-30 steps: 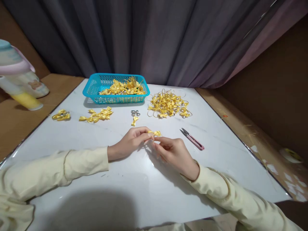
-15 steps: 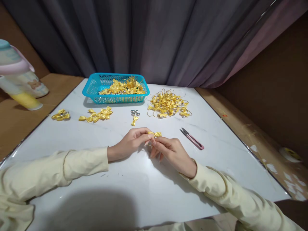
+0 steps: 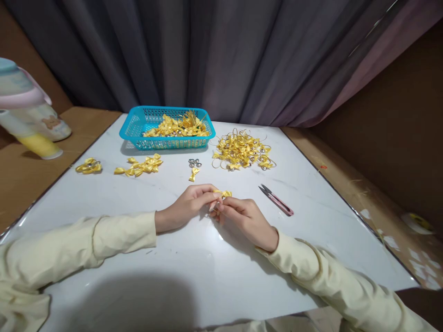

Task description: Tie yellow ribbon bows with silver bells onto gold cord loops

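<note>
Between my hands is a small yellow ribbon bow (image 3: pixel 226 194). My left hand (image 3: pixel 189 203) pinches it from the left with thumb and forefinger. My right hand (image 3: pixel 244 218) is closed just below the bow, its fingertips pressed together close to the left fingers; what they grip is too small to make out. Beyond the hands a single yellow bow (image 3: pixel 194 174) lies under a few silver bells or beads (image 3: pixel 194 163). To the right rest pink-handled thread snips (image 3: pixel 277 200), their blades pointing away to the left.
A blue plastic basket (image 3: pixel 166 144) holding yellow bows stands at the back. Right of it is a heap of bows with gold cords (image 3: pixel 240 150). Loose bows (image 3: pixel 140 166) and a small bundle (image 3: pixel 89 166) lie left. A bottle (image 3: pixel 38 106) stands at far left.
My right fingers have shifted slightly left and curled closer to the left fingertips under the bow. The left hand keeps its pinch. Other things stay put.
</note>
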Motion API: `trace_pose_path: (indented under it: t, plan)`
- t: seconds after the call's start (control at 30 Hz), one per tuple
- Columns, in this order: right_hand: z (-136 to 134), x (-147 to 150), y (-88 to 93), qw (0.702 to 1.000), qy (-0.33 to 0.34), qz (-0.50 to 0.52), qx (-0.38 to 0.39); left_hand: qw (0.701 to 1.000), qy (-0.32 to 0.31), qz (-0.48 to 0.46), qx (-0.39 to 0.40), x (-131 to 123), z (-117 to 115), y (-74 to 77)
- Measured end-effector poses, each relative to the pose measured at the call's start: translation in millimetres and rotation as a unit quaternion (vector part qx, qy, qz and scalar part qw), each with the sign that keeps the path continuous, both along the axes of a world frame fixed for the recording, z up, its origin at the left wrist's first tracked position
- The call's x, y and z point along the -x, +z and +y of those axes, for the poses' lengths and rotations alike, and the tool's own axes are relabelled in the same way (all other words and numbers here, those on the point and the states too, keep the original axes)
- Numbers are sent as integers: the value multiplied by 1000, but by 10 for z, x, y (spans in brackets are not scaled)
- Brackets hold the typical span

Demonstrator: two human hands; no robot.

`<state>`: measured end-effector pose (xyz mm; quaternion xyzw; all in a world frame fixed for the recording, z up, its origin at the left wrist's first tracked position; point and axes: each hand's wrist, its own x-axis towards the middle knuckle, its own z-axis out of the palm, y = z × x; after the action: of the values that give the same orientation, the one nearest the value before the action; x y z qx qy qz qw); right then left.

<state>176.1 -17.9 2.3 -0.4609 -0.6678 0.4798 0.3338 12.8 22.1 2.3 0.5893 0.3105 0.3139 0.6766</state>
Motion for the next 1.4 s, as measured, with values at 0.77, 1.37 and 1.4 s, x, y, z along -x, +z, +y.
trace_pose_path:
  t: [0.77, 1.37, 1.4]
  plan:
    - [-8, 5, -1, 985, -14, -116, -127, 997, 6, 60, -45, 10, 14, 20]
    - [93, -130, 129, 945, 109, -124, -282, 987, -65, 98, -111, 29, 6, -19]
    - [93, -124, 119, 949, 110, -107, -274, 986, -66, 98, -117, 28, 7, -16]
